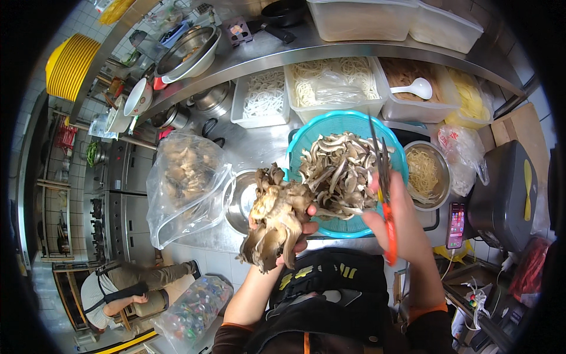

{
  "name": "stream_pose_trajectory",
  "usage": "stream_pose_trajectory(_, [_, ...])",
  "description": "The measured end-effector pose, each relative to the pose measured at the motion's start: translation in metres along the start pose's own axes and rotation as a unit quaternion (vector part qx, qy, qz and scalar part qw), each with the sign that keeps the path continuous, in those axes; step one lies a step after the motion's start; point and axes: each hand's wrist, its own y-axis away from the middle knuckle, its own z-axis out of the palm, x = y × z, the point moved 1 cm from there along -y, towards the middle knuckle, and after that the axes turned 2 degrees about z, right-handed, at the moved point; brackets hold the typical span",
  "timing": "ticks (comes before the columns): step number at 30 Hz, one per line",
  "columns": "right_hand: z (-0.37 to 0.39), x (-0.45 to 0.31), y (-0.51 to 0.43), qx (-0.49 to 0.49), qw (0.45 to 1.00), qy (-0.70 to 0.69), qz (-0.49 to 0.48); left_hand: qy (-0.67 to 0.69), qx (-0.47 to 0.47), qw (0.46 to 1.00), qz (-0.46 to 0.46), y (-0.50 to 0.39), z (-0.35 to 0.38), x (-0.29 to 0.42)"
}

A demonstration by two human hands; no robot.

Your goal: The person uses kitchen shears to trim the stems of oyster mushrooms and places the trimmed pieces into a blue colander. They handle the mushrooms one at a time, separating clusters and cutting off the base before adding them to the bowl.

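Observation:
My left hand holds a big cluster of oyster mushrooms by its side, in front of a turquoise plastic colander. Sliced mushroom pieces fill much of the colander. In my right hand is a pair of scissors with orange-red handles, the blades pointing away from me over the colander's right side. Partly behind the cluster stands a steel bowl. To its left, a clear plastic bag contains more whole mushrooms.
Plastic tubs of white noodles line the back under a steel shelf. Right of the colander are a bowl of thin noodles, a phone on a cable and a dark bin-like container. A person sits at lower left near a bag of bottles.

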Motion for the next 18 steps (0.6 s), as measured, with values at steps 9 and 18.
stream_pose_trajectory(9, [-0.017, -0.016, 0.036, -0.363, 0.918, -0.147, 0.060, -0.280, 0.111, 0.939, 0.169, -0.002, 0.019, -0.005])
stream_pose_trajectory(18, [-0.013, -0.020, 0.033, -0.378, 0.920, -0.102, 0.025, -0.437, 0.093, 0.877, 0.178, -0.014, 0.025, 0.003])
